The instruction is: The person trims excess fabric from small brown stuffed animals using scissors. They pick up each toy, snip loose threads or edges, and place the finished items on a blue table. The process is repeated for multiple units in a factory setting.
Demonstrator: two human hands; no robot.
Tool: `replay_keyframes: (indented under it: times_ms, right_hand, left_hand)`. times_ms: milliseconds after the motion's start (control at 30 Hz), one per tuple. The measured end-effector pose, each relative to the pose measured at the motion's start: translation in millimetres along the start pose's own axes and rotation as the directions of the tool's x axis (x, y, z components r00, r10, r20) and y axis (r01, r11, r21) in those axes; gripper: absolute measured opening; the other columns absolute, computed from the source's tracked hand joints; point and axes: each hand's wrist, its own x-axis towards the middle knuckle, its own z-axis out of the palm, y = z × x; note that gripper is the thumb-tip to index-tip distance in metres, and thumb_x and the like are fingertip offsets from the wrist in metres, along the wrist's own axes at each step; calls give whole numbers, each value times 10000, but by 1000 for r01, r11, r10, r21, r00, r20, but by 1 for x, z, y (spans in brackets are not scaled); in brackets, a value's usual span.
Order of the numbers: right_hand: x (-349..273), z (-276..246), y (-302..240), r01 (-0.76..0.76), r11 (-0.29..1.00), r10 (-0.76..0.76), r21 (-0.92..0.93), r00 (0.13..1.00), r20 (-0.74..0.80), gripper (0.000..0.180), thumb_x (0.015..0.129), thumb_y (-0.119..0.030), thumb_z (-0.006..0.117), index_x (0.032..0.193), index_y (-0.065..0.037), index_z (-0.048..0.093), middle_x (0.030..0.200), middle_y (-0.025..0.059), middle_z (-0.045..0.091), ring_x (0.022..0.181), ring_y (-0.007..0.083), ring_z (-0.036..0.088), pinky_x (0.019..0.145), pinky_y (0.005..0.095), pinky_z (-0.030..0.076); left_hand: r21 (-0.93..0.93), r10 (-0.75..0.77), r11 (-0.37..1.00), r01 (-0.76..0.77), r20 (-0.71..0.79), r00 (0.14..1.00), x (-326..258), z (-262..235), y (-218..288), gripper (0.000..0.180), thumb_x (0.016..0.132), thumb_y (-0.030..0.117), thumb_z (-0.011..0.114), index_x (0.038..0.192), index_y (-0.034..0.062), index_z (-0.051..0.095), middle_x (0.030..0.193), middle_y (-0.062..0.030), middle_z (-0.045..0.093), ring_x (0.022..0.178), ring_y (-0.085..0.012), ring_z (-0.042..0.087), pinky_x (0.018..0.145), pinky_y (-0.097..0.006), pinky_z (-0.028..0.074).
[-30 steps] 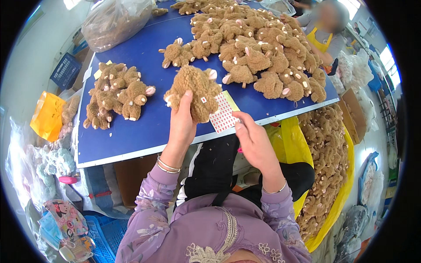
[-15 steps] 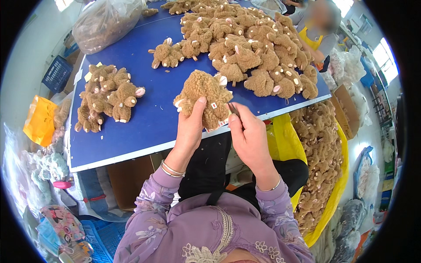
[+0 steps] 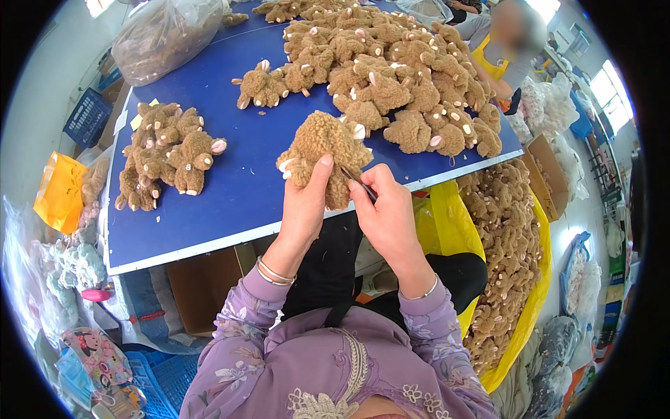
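Lighting is bright and diffuse, with the right-hand window (image 3: 611, 91) overexposed, highlights on the clear plastic bag (image 3: 164, 42), shade beneath the blue-topped table (image 3: 230, 209), its front edge bowed by fisheye distortion, corners black, and a co-worker's head (image 3: 518, 28) blurred.

Fingers of your left hand (image 3: 304, 206) are hidden behind the brown plush toy (image 3: 321, 143). Whether the tips of your dark tweezers (image 3: 368, 190) grip anything is too small to tell. The co-worker's head (image 3: 516, 29) is blurred; the view's top edge cuts off the clear plastic bag (image 3: 164, 42).
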Motion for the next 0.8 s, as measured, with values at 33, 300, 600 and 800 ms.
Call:
replay_keyframes:
  times_ms: [33,300,600,800]
  right_hand:
    - [0,1,1,6,1000,-6,-6,1000,1,183,859,-88,630,858,-11,464,669,179,584,637,363,610,555,419,454]
    - [4,1,4,31,998,-31,-49,999,-6,185,850,-87,636,842,-9,468,662,202,575,615,382,598,532,425,443]
    - [-1,-13,4,-273,844,207,461,960,189,131,895,-57,597,834,-29,485,684,33,599,534,47,491,474,203,382]
    - [-8,-9,9,-272,856,205,440,959,195,123,895,-49,590,826,-25,492,702,10,593,574,13,466,492,185,364]
  left_hand:
    - [-11,4,1000,-4,1,1000,0,0,0,384,967,152,517,1316,21,425,1245,-80,535,1127,-174,544,938,-332,475]
    - [-37,16,999,-18,-54,998,-4,4,-6,304,955,161,550,1205,-9,528,1097,-68,614,947,-123,604,776,-268,511]
    - [-110,-22,994,15,-59,998,1,-1,-7,321,963,173,527,1228,-7,505,1117,-77,603,958,-138,610,787,-279,516]
    - [-110,22,994,-28,-49,999,5,-14,4,375,964,160,505,1287,-24,453,1193,-105,567,1053,-172,583,879,-310,498]
